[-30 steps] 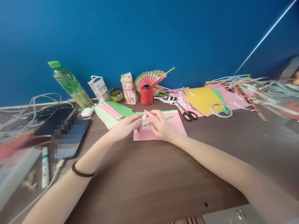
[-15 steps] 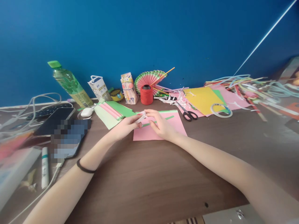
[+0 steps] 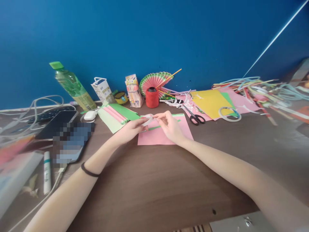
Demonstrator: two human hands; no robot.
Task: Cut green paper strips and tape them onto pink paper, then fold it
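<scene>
My left hand (image 3: 131,130) is closed around a thin white roll of tape (image 3: 147,120), tilted above the paper. Beside it, my right hand (image 3: 171,127) has thumb and fingertips pinched at the roll's right edge. Whatever lies between those fingertips, perhaps the tape's end, is too small to make out. Beneath both hands lies a pink sheet of paper (image 3: 166,139) with a green strip (image 3: 154,128) on it and a green band along its far edge. The hands partly cover the sheet and strip.
Black-handled scissors (image 3: 197,119) and another white ring-shaped roll (image 3: 230,115) lie to the right, by yellow paper (image 3: 207,100). Behind stand red thread (image 3: 152,98), a pleated fan (image 3: 154,80) and small cartons. Folded paper (image 3: 113,116), phones and a bottle (image 3: 74,87) are leftward.
My right hand's fingers have drawn slightly rightward from the roll and closed into a pinch. My left hand keeps its hold on the roll, which shows more now.
</scene>
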